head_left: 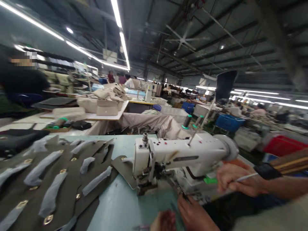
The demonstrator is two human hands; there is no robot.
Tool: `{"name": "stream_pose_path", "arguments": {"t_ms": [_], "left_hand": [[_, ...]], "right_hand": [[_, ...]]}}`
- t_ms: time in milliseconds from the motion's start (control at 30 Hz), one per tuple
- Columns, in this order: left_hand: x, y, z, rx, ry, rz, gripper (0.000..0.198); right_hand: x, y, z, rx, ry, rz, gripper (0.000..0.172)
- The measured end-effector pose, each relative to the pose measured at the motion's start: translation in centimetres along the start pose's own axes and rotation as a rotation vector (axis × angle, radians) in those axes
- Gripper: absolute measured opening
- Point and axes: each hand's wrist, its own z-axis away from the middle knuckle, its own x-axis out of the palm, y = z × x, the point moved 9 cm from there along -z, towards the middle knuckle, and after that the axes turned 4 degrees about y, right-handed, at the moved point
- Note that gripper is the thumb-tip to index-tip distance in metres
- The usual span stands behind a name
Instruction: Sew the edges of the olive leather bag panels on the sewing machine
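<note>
We are looking at dark leather pieces (60, 179) lying across the lower left of the bench (120, 205). At bottom centre our left hand (194, 215) is touching dark scissors (179, 191) below the sewing machine (178, 154). At right, our right hand (237, 179) is closing its fingers on a thin white rod (246, 177).

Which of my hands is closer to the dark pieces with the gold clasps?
Left. The left hand sits just right of the dark pieces; the right hand is farther right, under the sewing machine.
</note>
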Motion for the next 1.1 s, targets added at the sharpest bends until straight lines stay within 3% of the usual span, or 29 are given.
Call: {"name": "stream_pose_path", "arguments": {"t_ms": [200, 300, 367, 500, 633, 700, 867, 1100], "left_hand": [[-3.0, -2.4, -1.3, -0.038, 0.079, -0.019, 0.015], [-3.4, -2.3, -1.1, -0.03, 0.086, -0.03, 0.014], [-3.5, -2.1, -0.8, -0.02, 0.094, -0.031, 0.014], [-3.6, -1.8, -0.5, -0.005, 0.114, -0.02, 0.013], [-3.4, -1.6, -0.1, 0.001, 0.121, -0.011, 0.012], [-3.4, -1.6, 0.1, -0.002, 0.128, -0.014, 0.013], [-3.4, -1.8, 0.3, -0.015, 0.139, -0.026, 0.013], [-3.0, -2.0, 0.3, -0.024, 0.124, -0.02, 0.014]], "right_hand": [[-3.8, 3.7, 11.3, 0.263, 0.12, 0.267, 0.026], [-4.2, 5.4, 13.7, 0.327, 0.107, 0.46, 0.037], [-3.7, 6.1, 14.2, 0.343, 0.061, 0.463, 0.041], [-3.9, 7.2, 14.7, 0.414, 0.133, 0.174, 0.041], [-3.1, 10.2, 15.3, 0.54, 0.291, -0.641, 0.023], [-2.2, 11.8, 15.3, 0.575, 0.308, -0.894, 0.017], [-0.9, 14.2, 15.4, 0.602, 0.339, -1.07, 0.036], [-0.8, 14.5, 16.3, 0.583, 0.401, -1.144, 0.051]]}}
